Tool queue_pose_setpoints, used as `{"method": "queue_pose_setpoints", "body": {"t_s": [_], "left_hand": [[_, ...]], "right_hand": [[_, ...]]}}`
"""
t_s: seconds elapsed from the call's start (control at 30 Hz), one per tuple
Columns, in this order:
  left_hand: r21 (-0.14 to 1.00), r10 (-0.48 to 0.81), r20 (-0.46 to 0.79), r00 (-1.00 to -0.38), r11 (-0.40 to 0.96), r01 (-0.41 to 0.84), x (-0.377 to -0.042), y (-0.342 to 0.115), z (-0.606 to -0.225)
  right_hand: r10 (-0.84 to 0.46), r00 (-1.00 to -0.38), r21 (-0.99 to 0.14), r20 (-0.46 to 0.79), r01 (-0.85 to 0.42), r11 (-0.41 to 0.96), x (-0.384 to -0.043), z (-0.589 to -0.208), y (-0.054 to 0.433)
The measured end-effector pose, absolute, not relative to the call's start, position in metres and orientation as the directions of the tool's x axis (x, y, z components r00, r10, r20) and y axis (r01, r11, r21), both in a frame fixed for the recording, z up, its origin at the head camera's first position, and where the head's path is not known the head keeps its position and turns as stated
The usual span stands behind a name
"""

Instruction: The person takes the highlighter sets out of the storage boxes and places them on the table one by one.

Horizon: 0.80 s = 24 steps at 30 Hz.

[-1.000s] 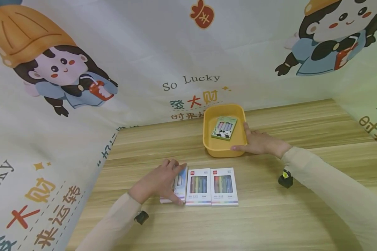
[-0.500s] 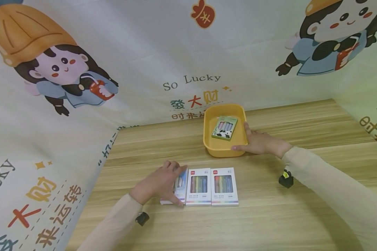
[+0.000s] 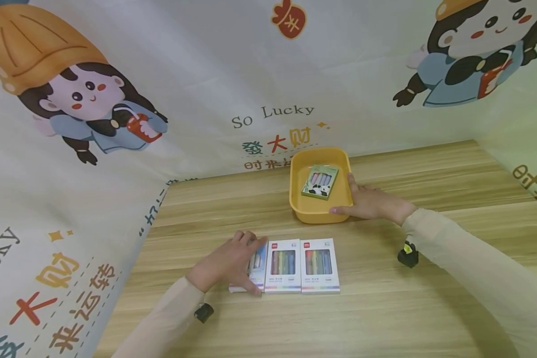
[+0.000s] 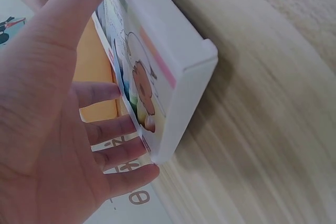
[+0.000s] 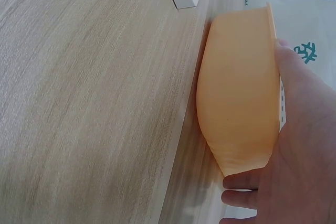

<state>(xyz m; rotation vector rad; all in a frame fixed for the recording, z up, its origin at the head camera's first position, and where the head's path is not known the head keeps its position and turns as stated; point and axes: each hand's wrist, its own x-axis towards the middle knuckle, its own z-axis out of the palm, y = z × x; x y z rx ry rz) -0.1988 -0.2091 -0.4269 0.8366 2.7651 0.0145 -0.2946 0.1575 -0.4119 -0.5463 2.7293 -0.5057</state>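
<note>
In the head view my left hand spans the leftmost box of coloured pens, thumb at its near edge and fingers at its far edge. That box has a blue and pink cartoon print, partly hidden by the hand. The left wrist view shows its white side and a brown cartoon figure, with fingers along one edge. Right beside it lie two white windowed boxes, a middle one and a right one. My right hand grips the yellow plastic bin at its right side, thumb over the near rim.
A green panda box of coloured pens lies flat inside the bin. The wooden table ends at a printed cloth backdrop behind the bin. Another cloth panel stands along the left.
Almost nothing differs. My left hand has shifted very slightly to the right at the leftmost box; the right hand stays on the bin.
</note>
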Motion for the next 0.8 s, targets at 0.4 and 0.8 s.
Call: {"method": "queue_pose_setpoints", "body": {"t_s": [0.4,0.8], "left_hand": [[0.085,0.537,-0.242,-0.808,0.842,0.533,-0.1965,-0.2072,-0.4264],[0.08,0.541,-0.236,-0.807,0.839,0.539,-0.1964,-0.207,-0.4291]], "right_hand": [[-0.423,-0.875,-0.393,-0.234,-0.313,0.865,-0.2947,-0.4115,0.1572],[-0.418,-0.879,-0.393,-0.23,-0.309,0.866,-0.2954,-0.4123,0.1576]]}}
